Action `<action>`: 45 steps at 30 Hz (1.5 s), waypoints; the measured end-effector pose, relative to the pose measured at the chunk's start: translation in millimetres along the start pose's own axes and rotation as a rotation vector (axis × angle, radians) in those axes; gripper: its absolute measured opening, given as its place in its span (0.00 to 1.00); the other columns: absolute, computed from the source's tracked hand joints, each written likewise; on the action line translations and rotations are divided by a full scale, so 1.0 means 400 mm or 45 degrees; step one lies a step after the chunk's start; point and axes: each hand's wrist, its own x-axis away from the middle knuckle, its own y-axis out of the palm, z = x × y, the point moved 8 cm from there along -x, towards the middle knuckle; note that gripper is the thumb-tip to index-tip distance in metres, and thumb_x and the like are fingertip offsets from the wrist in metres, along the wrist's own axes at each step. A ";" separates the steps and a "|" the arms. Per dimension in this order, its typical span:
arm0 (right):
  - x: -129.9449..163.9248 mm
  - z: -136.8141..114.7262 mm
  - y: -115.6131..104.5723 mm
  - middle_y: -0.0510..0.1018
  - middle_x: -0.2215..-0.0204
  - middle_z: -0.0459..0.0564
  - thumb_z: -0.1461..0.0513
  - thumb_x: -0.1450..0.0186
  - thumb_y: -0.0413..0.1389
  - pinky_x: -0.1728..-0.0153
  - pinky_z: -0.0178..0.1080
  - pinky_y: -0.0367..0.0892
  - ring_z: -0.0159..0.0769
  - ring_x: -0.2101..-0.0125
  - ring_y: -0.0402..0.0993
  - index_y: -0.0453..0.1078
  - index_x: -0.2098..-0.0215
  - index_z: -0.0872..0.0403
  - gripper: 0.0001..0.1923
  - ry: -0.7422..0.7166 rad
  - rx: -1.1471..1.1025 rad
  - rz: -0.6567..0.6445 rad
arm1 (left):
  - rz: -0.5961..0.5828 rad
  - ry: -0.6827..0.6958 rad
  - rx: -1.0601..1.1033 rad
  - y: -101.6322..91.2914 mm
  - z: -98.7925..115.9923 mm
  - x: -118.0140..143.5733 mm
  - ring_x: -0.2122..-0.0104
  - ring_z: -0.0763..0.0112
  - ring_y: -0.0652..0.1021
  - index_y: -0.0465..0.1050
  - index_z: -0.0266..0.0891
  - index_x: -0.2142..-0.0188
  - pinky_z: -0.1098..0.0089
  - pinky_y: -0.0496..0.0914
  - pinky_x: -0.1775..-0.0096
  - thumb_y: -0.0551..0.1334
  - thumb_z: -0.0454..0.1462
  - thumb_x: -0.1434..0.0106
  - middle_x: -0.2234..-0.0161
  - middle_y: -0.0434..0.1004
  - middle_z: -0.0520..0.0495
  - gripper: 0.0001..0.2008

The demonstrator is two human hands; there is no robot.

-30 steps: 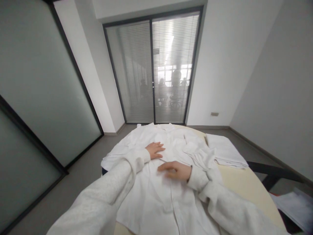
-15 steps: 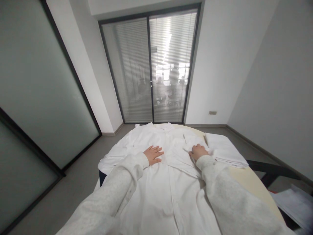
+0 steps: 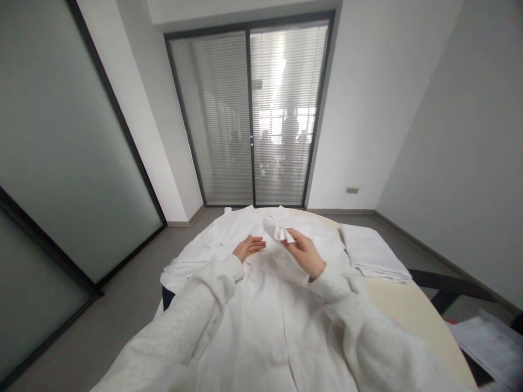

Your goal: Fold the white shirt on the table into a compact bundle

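Note:
A long white button-front coat (image 3: 261, 316) lies spread on the table, its collar at the far end and its lower part running out of view toward me. My right hand (image 3: 305, 253) pinches the end of the coat's sleeve (image 3: 283, 233), lifted above the chest area. To the left of it, my left hand (image 3: 248, 248) is turned on its side over the coat, fingers stretched out and holding nothing. Whether its lower edge touches the cloth I cannot tell.
A folded white cloth stack (image 3: 373, 253) lies at the right of the cream round-edged table (image 3: 412, 310). Papers or plastic-wrapped items (image 3: 488, 345) lie low at the right, near a black bar (image 3: 449, 286). A glass door with blinds (image 3: 249, 120) stands beyond.
My right hand has moved left and up, lifting the sleeve end from the coat's right side to its middle. My left hand has turned from flat onto its side.

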 end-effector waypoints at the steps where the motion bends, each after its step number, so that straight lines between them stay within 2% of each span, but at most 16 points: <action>1: 0.012 -0.025 0.063 0.75 0.57 0.48 0.59 0.37 0.48 0.55 0.39 0.63 0.37 0.58 0.70 0.67 0.53 0.52 0.15 -0.046 -0.058 -0.134 | 0.032 -0.072 0.156 -0.006 -0.007 0.000 0.57 0.58 0.74 0.69 0.33 0.55 0.58 0.65 0.53 0.47 0.59 0.42 0.57 0.73 0.36 0.34; 3: 0.048 -0.055 0.172 0.74 0.55 0.49 0.60 0.36 0.46 0.52 0.39 0.61 0.36 0.55 0.69 0.66 0.51 0.51 0.16 -0.120 -0.146 -0.374 | 0.063 -0.180 0.311 -0.011 -0.016 0.006 0.60 0.59 0.75 0.67 0.33 0.54 0.60 0.67 0.58 0.49 0.59 0.43 0.59 0.73 0.36 0.33; 5: 0.089 -0.057 0.249 0.72 0.51 0.50 0.59 0.35 0.46 0.49 0.42 0.59 0.36 0.51 0.66 0.64 0.48 0.51 0.18 -0.151 -0.177 -0.581 | 0.025 -0.222 0.246 -0.009 -0.017 0.014 0.63 0.63 0.75 0.67 0.34 0.54 0.64 0.68 0.62 0.58 0.54 0.46 0.62 0.73 0.40 0.29; 8: 0.124 -0.039 0.290 0.68 0.48 0.52 0.55 0.36 0.49 0.47 0.45 0.57 0.39 0.48 0.64 0.61 0.45 0.52 0.23 -0.133 -0.193 -0.785 | -0.106 -0.200 -0.009 0.002 -0.013 0.023 0.70 0.71 0.73 0.64 0.37 0.50 0.70 0.66 0.67 0.69 0.40 0.54 0.68 0.72 0.49 0.32; 10: 0.108 -0.017 0.259 0.68 0.48 0.52 0.53 0.36 0.48 0.48 0.43 0.58 0.39 0.48 0.64 0.61 0.45 0.52 0.23 -0.088 -0.218 -0.738 | -0.155 -0.156 -0.116 0.001 -0.010 0.024 0.72 0.73 0.72 0.62 0.38 0.48 0.72 0.64 0.68 0.69 0.36 0.57 0.70 0.70 0.51 0.35; 12: 0.068 0.025 0.193 0.69 0.49 0.51 0.52 0.35 0.45 0.48 0.42 0.60 0.37 0.49 0.65 0.62 0.46 0.52 0.22 -0.018 -0.175 -0.554 | -0.158 -0.101 -0.169 -0.009 -0.003 0.019 0.70 0.73 0.72 0.62 0.38 0.47 0.72 0.64 0.66 0.69 0.37 0.56 0.69 0.71 0.50 0.35; 15: 0.025 0.141 0.084 0.68 0.48 0.51 0.52 0.34 0.43 0.45 0.44 0.55 0.37 0.47 0.62 0.62 0.47 0.51 0.22 0.122 0.196 -0.294 | -0.136 -0.047 -0.286 -0.026 0.005 0.010 0.66 0.72 0.72 0.67 0.37 0.51 0.72 0.63 0.63 0.68 0.39 0.55 0.67 0.71 0.48 0.30; 18: 0.046 0.312 0.020 0.60 0.42 0.52 0.50 0.36 0.44 0.44 0.58 0.42 0.47 0.41 0.49 0.59 0.44 0.49 0.24 0.403 0.735 -0.373 | -0.185 -0.061 -0.462 -0.027 0.006 0.011 0.64 0.72 0.70 0.71 0.36 0.55 0.73 0.62 0.63 0.68 0.40 0.55 0.67 0.70 0.49 0.26; 20: 0.089 0.424 -0.025 0.52 0.39 0.49 0.47 0.38 0.44 0.47 0.68 0.33 0.55 0.39 0.39 0.56 0.42 0.46 0.28 0.644 1.035 -0.437 | -0.282 -0.119 -0.583 -0.021 0.002 0.020 0.69 0.74 0.68 0.70 0.37 0.54 0.75 0.62 0.67 0.69 0.41 0.56 0.69 0.68 0.51 0.28; 22: 0.136 0.509 -0.058 0.47 0.37 0.47 0.43 0.39 0.42 0.50 0.71 0.31 0.59 0.39 0.35 0.52 0.40 0.42 0.31 0.839 1.167 -0.515 | -0.418 -0.190 -0.675 -0.017 0.000 0.036 0.75 0.79 0.64 0.68 0.37 0.51 0.76 0.59 0.72 0.70 0.41 0.58 0.71 0.66 0.53 0.32; 25: 0.166 0.572 -0.074 0.42 0.36 0.45 0.40 0.39 0.36 0.50 0.70 0.32 0.58 0.39 0.32 0.44 0.38 0.38 0.33 0.896 1.206 -0.570 | -0.660 -0.270 -0.733 -0.013 0.000 0.064 0.79 0.82 0.60 0.66 0.39 0.49 0.77 0.56 0.75 0.71 0.39 0.60 0.73 0.62 0.56 0.36; 28: 0.157 0.598 -0.072 0.40 0.36 0.44 0.40 0.39 0.35 0.50 0.70 0.33 0.57 0.39 0.31 0.41 0.38 0.37 0.33 0.877 1.233 -0.591 | -0.721 -0.282 -0.746 -0.026 0.003 0.069 0.79 0.82 0.62 0.66 0.40 0.49 0.77 0.58 0.75 0.71 0.38 0.60 0.72 0.62 0.56 0.36; 33: 0.124 0.616 -0.072 0.38 0.36 0.42 0.41 0.38 0.36 0.49 0.68 0.30 0.54 0.38 0.29 0.41 0.38 0.37 0.32 0.834 1.193 -0.641 | -0.530 -0.346 -0.710 -0.061 -0.023 0.049 0.80 0.82 0.65 0.66 0.40 0.49 0.76 0.59 0.76 0.69 0.37 0.58 0.71 0.64 0.55 0.34; 37: 0.133 0.604 -0.085 0.42 0.36 0.47 0.42 0.39 0.40 0.46 0.64 0.30 0.49 0.38 0.32 0.46 0.38 0.42 0.34 0.777 1.023 -0.670 | -0.441 -0.367 -0.706 -0.072 -0.037 0.048 0.82 0.84 0.63 0.69 0.39 0.53 0.77 0.58 0.78 0.68 0.37 0.58 0.73 0.64 0.56 0.30; 41: 0.178 0.554 -0.091 0.49 0.38 0.53 0.43 0.42 0.48 0.46 0.60 0.41 0.49 0.39 0.39 0.53 0.40 0.46 0.35 0.663 0.955 -0.656 | -0.362 -0.320 -0.772 -0.077 -0.032 0.046 0.83 0.82 0.62 0.69 0.38 0.54 0.77 0.57 0.79 0.64 0.41 0.51 0.78 0.64 0.57 0.24; 45: 0.229 0.480 -0.086 0.62 0.49 0.59 0.45 0.52 0.59 0.51 0.49 0.55 0.50 0.48 0.57 0.65 0.52 0.53 0.34 0.514 0.986 -0.664 | -0.049 -0.009 -1.073 -0.108 0.025 0.024 0.77 0.76 0.67 0.71 0.38 0.56 0.74 0.62 0.73 0.59 0.43 0.44 0.76 0.68 0.52 0.18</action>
